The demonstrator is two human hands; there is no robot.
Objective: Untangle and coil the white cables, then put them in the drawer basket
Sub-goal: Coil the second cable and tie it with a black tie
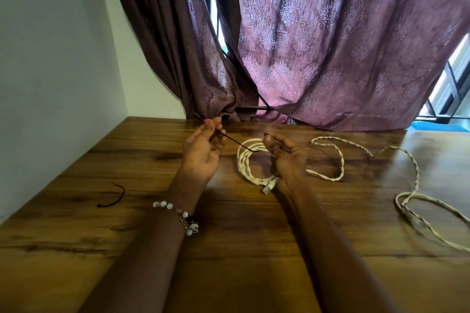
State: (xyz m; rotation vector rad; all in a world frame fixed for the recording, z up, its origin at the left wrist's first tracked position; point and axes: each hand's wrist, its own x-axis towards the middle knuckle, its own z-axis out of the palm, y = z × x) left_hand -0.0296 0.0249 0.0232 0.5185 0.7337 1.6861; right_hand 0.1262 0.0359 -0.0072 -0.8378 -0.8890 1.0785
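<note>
Head view: the left hand (202, 154) pinches a dark string (237, 144) at 10 o'clock; the right hand (284, 160) holds the white coil (248, 157), which may spring loose if tugged

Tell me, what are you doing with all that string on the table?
A person is tidying white twisted cables on a wooden table. The right hand holds a coil of cable together, and a clear plug sticks out below it. The left hand pinches a thin dark tie that runs to the coil, probably to bind it. The rest of the cable still trails loose to the right. Another dark tie lies on the left. No basket is in sight.
</note>
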